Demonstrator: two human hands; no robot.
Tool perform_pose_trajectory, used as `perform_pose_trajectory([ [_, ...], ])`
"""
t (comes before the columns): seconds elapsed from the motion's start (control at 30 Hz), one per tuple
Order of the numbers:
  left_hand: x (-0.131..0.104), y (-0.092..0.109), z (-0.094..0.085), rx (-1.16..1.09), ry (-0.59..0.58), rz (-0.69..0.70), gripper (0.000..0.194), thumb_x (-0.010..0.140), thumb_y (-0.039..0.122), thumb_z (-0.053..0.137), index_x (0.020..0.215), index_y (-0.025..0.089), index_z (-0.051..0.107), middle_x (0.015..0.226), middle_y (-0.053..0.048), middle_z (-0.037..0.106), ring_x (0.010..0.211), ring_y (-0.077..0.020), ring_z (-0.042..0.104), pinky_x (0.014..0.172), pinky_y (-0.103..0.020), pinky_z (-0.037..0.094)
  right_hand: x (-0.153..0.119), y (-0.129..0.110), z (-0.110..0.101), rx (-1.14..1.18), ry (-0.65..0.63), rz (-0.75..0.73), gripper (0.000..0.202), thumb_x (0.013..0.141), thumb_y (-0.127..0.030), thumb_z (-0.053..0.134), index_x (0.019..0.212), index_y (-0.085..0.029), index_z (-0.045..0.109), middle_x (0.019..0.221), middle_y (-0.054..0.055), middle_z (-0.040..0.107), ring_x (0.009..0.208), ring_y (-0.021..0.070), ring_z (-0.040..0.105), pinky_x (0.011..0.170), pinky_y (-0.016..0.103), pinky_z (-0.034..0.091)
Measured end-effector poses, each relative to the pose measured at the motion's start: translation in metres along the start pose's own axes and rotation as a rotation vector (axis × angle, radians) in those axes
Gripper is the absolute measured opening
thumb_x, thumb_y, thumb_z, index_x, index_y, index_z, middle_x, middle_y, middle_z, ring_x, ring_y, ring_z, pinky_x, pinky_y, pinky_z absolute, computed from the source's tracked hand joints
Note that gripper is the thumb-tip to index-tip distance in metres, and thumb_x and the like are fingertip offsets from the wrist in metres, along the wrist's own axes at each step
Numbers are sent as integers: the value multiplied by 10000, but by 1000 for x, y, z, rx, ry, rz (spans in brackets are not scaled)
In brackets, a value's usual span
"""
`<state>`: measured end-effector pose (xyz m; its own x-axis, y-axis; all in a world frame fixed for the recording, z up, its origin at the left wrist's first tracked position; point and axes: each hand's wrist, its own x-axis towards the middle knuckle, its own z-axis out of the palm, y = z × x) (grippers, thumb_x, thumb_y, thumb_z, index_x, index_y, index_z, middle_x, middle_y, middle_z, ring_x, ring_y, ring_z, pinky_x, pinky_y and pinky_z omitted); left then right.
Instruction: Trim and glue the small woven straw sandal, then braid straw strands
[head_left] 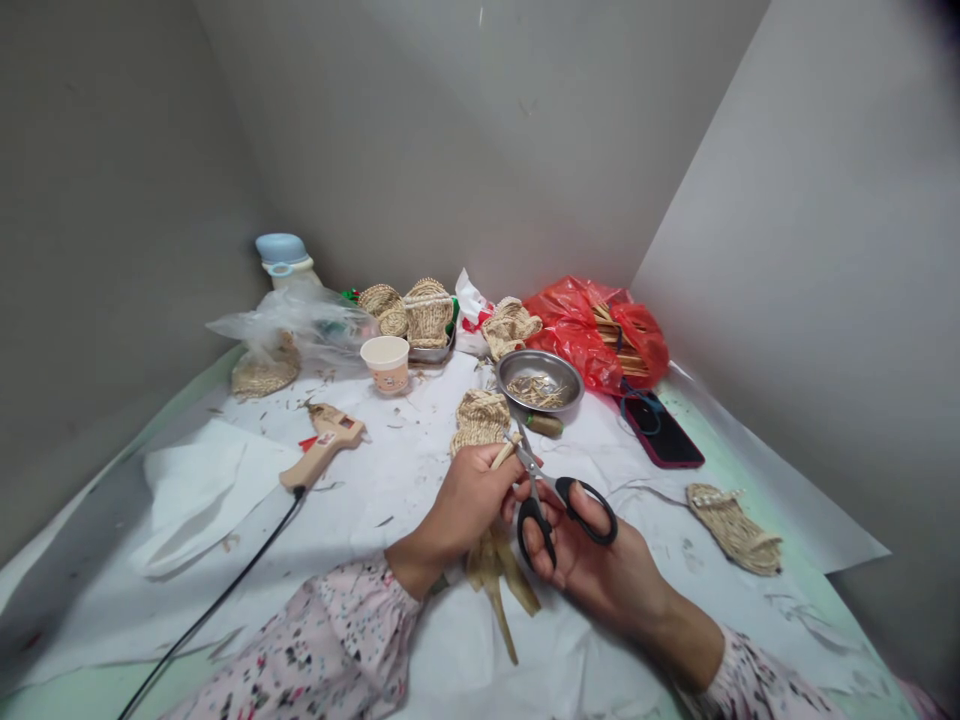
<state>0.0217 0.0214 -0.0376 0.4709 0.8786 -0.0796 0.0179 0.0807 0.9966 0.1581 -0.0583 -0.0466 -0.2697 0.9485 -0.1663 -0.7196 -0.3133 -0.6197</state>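
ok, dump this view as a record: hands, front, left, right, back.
left hand: pinches a pale strip
right hand: holds black-handled scissors, blades at the strip's tip
front: woven piece, metal bowl with clippings
left: corded glue gun, paper cup
right: smartphone
back: red plastic bag

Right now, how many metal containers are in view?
2: a round silver metal bowl, beyond the black-handled metal scissors, and a shallow silver metal tray, right of the pale paper cup, partly hidden by braided straw-coloured pieces. More may be hidden.
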Motion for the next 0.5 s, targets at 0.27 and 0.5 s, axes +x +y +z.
perform_pose_trajectory([
  [0.27, 1, 1, -1, -1, -33, 0, 302, 832, 339, 558, 595, 152, 572, 463, 40, 492, 432, -81, 445, 477, -203, 339, -1, -2, 2, -69, -27, 6, 380, 814, -518, 665, 880, -144, 691, 712, 54, 655, 510, 102, 549, 432, 191, 320],
  [0.5, 0, -1, -2, -4, -41, 8, 218, 836, 306, 544, 762, 141, 665, 460, 52, 489, 437, -92, 457, 496, -211, 355, -1, 0, -1, -79, -46, -47, 322, 889, -478, 583, 829, -178, 681, 706, 50, 643, 510, 104, 503, 430, 201, 283],
])
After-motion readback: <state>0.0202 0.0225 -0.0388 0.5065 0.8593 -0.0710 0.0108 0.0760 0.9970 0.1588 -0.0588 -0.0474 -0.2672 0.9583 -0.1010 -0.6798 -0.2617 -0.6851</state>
